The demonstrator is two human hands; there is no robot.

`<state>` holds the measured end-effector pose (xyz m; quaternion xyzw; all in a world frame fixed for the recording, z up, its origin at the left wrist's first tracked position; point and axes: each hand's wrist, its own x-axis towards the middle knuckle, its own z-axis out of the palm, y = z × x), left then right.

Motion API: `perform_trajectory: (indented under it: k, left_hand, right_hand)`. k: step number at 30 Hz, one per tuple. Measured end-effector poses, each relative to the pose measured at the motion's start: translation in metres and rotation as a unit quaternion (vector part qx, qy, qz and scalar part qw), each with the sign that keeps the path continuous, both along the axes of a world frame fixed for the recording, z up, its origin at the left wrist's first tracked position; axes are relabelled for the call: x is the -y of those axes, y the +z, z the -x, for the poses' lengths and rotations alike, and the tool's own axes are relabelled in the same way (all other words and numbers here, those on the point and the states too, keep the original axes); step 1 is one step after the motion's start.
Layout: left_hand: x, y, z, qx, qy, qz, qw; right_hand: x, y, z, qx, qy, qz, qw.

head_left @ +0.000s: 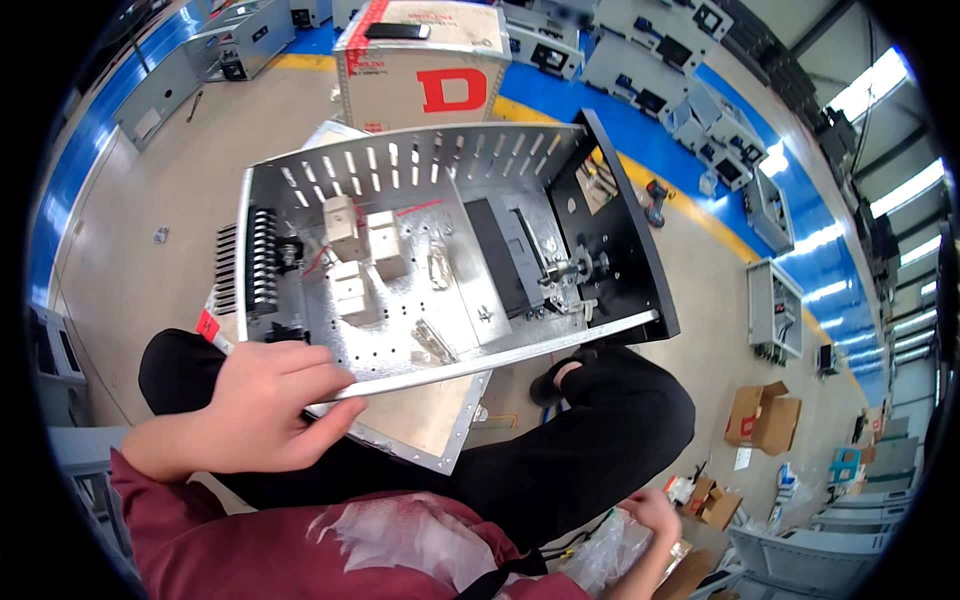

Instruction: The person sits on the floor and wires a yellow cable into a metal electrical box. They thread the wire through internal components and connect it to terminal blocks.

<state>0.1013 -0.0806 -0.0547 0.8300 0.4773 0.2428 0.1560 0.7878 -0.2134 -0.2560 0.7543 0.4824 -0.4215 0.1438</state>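
Observation:
A grey sheet-metal enclosure [410, 378] with slotted vents and a black front panel [640, 235] lies open-side up in front of me. My left hand [282, 405] grips its near rim at the left corner, fingers over the edge and thumb below. Inside are white block-shaped parts [385, 245], small clear bags of hardware [437, 262], red wires and a dark grey flat part [495, 255]. A row of black terminals [262, 260] sits at its left end. Down at my right side, my right hand [655, 515] is at a clear plastic bag [605, 550], its fingers curled and their tips partly hidden.
Under the enclosure is a metal-edged board [440, 425]. A large carton [410, 90] with a phone [397, 31] on top stands beyond. A cordless drill [656, 203] lies on the floor to the right, along with an open carton [763, 418]. More enclosures line the blue floor strip.

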Motion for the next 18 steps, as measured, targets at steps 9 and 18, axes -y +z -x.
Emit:
perform_trajectory:
  k: [9,18]
  left_hand:
    - [0.012,-0.007,0.01,0.073,-0.002,-0.01,0.997]
    - [-0.019,0.058,0.025,-0.02,0.002,-0.362,0.932]
  right_hand:
    - [0.029,0.328,0.094,0.141,-0.073,-0.641,0.751]
    - [-0.18,0.358,0.289,-0.091,0.356,-0.583,0.725]
